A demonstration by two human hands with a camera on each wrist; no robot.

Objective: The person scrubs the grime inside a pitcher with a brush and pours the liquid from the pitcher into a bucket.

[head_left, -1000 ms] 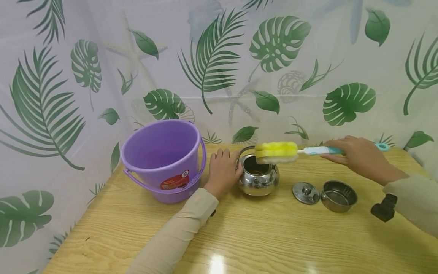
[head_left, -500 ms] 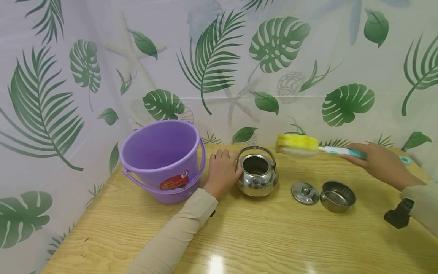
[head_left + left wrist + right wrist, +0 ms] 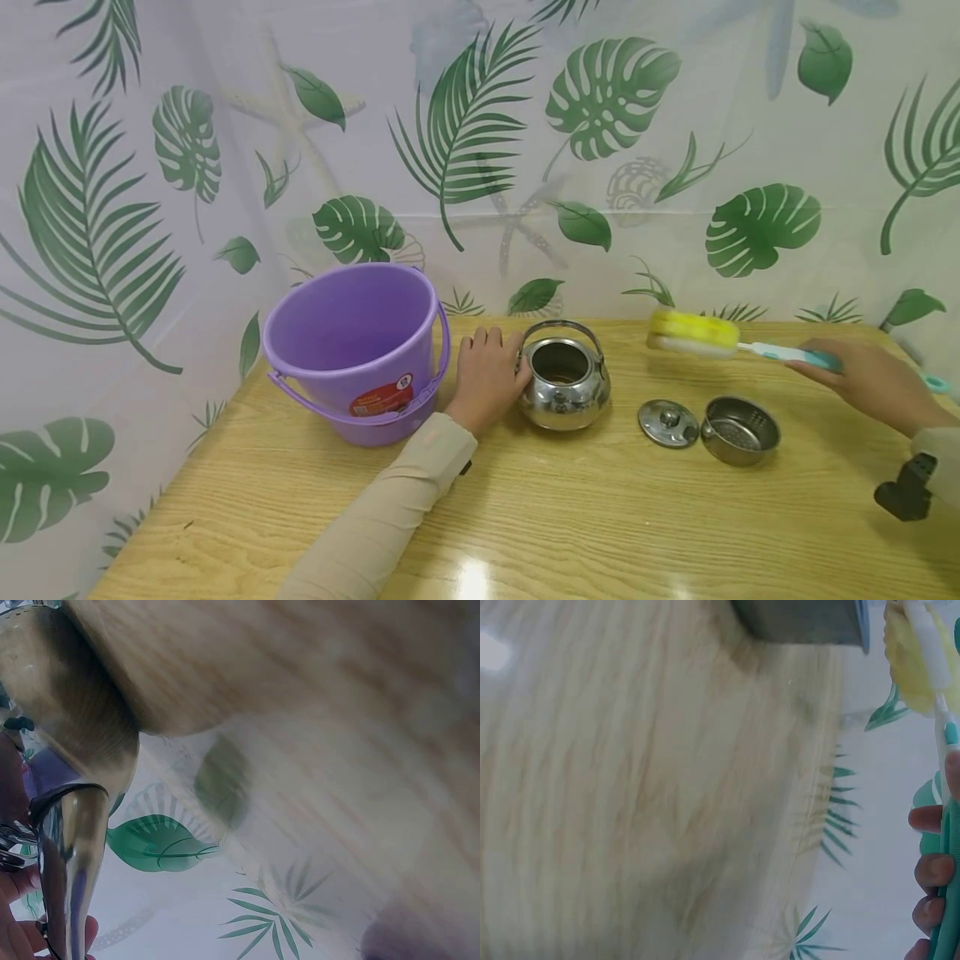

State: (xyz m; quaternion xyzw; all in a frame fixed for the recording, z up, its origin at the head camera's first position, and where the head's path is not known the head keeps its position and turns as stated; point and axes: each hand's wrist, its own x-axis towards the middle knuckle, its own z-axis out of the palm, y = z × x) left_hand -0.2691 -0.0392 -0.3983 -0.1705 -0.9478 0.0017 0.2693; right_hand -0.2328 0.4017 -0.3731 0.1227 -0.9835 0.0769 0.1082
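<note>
My left hand (image 3: 486, 375) grips the left side of a shiny steel kettle (image 3: 566, 400), which stands uncovered on the table with its hoop handle upright. In the left wrist view, fingers (image 3: 19, 934) curl about the kettle's spout (image 3: 71, 862). Out to the right, my right hand (image 3: 873, 379) holds a sponge brush (image 3: 693, 332) by its white and teal handle. The yellow and white sponge head points left, above the table behind the lid and strainer. Fingers (image 3: 934, 870) wrap that handle in the right wrist view.
A purple bucket (image 3: 318, 383) stands left of the kettle. To the kettle's right lie a steel lid (image 3: 667, 423) and a small steel strainer cup (image 3: 742, 432), side by side. Behind the wooden table (image 3: 570, 517) hangs a leaf-patterned curtain (image 3: 480, 150).
My right hand has carried the sponge brush rightward, away from over the kettle's mouth; it rose slightly, then came lower. My left hand and the kettle have stayed put.
</note>
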